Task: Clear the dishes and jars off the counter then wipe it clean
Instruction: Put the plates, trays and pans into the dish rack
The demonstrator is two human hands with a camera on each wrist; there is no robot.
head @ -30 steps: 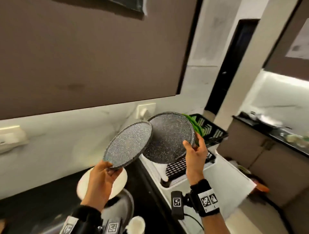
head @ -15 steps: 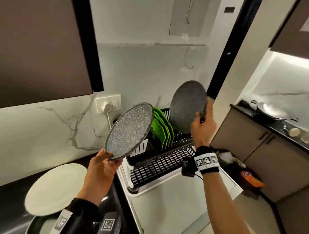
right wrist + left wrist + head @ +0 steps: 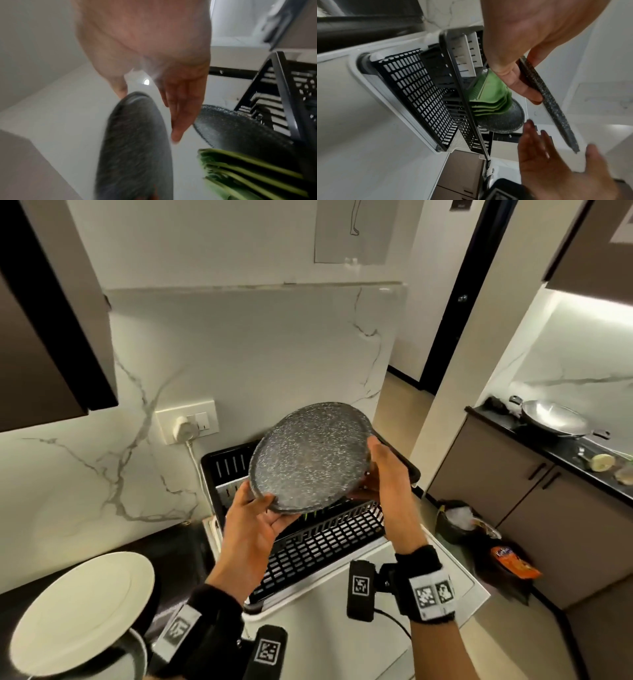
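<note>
A speckled grey plate (image 3: 308,457) hangs tilted above the black dish rack (image 3: 325,546). My left hand (image 3: 253,508) grips its lower left rim, thumb on top (image 3: 522,88), the plate edge-on (image 3: 556,108) in that view. My right hand (image 3: 387,470) is at the plate's right rim with straight fingers (image 3: 180,121), one on each side of the edge (image 3: 135,148), not closed on it. A second speckled plate (image 3: 505,119) stands in the rack behind several green plates (image 3: 488,97). The plate in my left hand hides them in the head view.
A white plate (image 3: 82,611) lies on the black counter (image 3: 178,546) at lower left. The rack sits on a white drain tray (image 3: 438,570). A wall socket with a plug (image 3: 186,424) is behind it. A dark bin bag (image 3: 459,518) and a counter with a wok (image 3: 551,419) are to the right.
My right hand has let go of its speckled plate, which now stands in the rack, and come to the other plate's rim. My left hand has carried its plate right, over the rack.
</note>
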